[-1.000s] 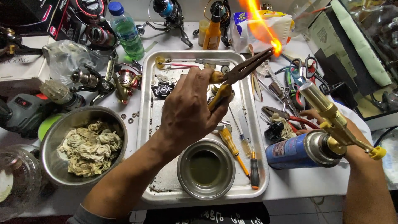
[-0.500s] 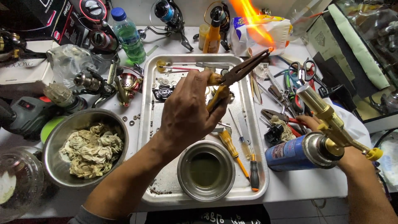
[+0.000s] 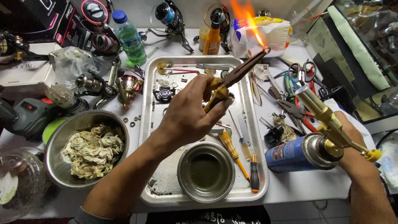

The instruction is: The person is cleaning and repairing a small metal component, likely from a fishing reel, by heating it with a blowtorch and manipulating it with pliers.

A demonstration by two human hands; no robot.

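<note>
Long-nose pliers, gripped by the left hand over the steel tray, are holding a small burning piece beyond the tray's far right corner. The right hand is clasping a blue gas torch at the table's right edge. A white-and-yellow package is sitting behind the flame.

Big steel bowl of dirty rags sits left of my fingers, small steel bowl right below them.
</note>
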